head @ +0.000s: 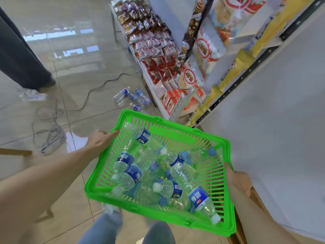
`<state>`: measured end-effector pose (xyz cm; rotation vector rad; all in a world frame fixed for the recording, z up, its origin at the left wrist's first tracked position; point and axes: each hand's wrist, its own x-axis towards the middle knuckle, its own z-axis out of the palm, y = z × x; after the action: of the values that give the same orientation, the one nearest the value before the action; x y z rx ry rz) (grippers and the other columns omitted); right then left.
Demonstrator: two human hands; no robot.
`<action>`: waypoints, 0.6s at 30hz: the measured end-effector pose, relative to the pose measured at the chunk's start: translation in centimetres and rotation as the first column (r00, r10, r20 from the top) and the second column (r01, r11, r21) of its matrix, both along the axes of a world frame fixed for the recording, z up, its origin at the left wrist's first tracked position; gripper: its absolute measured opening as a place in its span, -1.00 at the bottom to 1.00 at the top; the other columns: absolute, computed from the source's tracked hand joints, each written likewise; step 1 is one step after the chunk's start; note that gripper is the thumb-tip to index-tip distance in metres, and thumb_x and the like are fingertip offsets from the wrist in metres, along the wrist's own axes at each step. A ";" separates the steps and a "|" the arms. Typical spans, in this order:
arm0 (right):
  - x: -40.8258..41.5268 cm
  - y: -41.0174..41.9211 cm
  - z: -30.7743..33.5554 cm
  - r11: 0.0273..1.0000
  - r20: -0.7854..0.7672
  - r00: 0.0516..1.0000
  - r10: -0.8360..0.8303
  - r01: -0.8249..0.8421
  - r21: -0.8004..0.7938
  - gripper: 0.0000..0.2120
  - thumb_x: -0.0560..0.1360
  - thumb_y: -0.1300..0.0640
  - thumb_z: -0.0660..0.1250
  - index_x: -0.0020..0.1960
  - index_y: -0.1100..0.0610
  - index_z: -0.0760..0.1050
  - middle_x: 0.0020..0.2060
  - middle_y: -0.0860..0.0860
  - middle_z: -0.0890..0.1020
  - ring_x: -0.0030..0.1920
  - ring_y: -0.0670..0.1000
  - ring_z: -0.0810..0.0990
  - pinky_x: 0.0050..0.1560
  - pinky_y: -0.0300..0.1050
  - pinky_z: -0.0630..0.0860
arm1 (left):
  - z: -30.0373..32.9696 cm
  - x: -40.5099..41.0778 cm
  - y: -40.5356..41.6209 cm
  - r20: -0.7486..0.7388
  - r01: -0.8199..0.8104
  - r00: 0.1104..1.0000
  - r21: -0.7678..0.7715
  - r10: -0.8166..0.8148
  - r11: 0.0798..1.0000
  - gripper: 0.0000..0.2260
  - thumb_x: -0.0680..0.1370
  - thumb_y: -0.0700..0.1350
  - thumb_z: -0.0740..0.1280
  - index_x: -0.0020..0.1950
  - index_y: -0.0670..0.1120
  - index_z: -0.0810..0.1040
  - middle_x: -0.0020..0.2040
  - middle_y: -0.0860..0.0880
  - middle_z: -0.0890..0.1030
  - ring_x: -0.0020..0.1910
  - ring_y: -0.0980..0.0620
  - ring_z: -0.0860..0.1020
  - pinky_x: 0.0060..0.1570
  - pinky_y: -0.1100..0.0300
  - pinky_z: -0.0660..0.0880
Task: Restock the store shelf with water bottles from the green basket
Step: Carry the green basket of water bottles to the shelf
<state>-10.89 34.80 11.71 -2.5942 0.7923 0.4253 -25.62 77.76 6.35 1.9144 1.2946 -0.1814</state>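
Head view: a person is carrying the green basket, centre-low in frame.
Left hand: gripping the basket's left rim, fingers curled on it.
Right hand: clamping the right rim.
Water bottles: lying jumbled inside the basket, between both hands, long axes crossing every way.
Store shelf: standing at upper right, beyond the basket's far rim, nearer the right hand.
Next move: probably needing one hand freed.

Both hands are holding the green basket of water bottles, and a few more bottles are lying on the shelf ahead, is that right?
Not quite. The head view shows those loose bottles lying on the floor beside the shelf, not on it. Both hands, left and right, hold the basket.
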 end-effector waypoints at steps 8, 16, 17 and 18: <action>-2.0 10.8 -1.8 0.987 -0.030 0.987 -0.157 0.157 0.012 -0.19 0.36 -0.40 0.25 0.18 0.32 0.56 0.16 0.31 0.58 0.19 0.31 0.54 0.04 0.05 0.49 | 1.0 4.5 12.1 -0.056 0.112 0.992 0.027 -0.110 0.993 -0.50 0.42 0.24 0.34 -0.49 -0.13 0.41 -0.48 -0.12 0.45 -0.43 -0.06 0.41 -0.39 0.16 0.30; 0.2 19.3 -4.1 0.979 -0.044 0.978 -0.202 0.203 0.011 -0.27 0.46 -0.29 0.26 0.13 0.40 0.56 0.12 0.38 0.58 0.16 0.37 0.53 0.14 0.14 0.48 | 0.7 11.1 20.6 -0.087 0.213 0.974 0.016 -0.211 0.977 -0.54 0.47 0.20 0.31 -0.44 -0.14 0.43 -0.41 -0.15 0.48 -0.38 -0.07 0.43 -0.33 0.15 0.33; 0.6 20.3 -4.3 0.978 -0.048 0.977 -0.207 0.207 0.008 -0.28 0.48 -0.28 0.25 0.14 0.42 0.55 0.12 0.39 0.57 0.16 0.38 0.53 0.15 0.16 0.48 | 0.6 11.9 21.6 -0.089 0.229 0.970 0.024 -0.226 0.973 -0.54 0.47 0.20 0.31 -0.43 -0.14 0.44 -0.42 -0.14 0.48 -0.39 -0.06 0.43 -0.34 0.15 0.33; 1.0 21.4 -4.4 0.977 -0.050 0.976 -0.213 0.213 0.003 -0.28 0.48 -0.28 0.25 0.14 0.42 0.55 0.12 0.40 0.57 0.17 0.38 0.52 0.17 0.17 0.48 | 0.5 12.7 22.6 -0.099 0.240 0.966 0.013 -0.238 0.971 -0.54 0.47 0.21 0.30 -0.42 -0.14 0.45 -0.42 -0.14 0.48 -0.39 -0.06 0.43 -0.34 0.15 0.34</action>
<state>-9.88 56.18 7.32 -2.4646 1.0706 0.4278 -12.93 100.34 6.84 2.1033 1.1282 -0.3865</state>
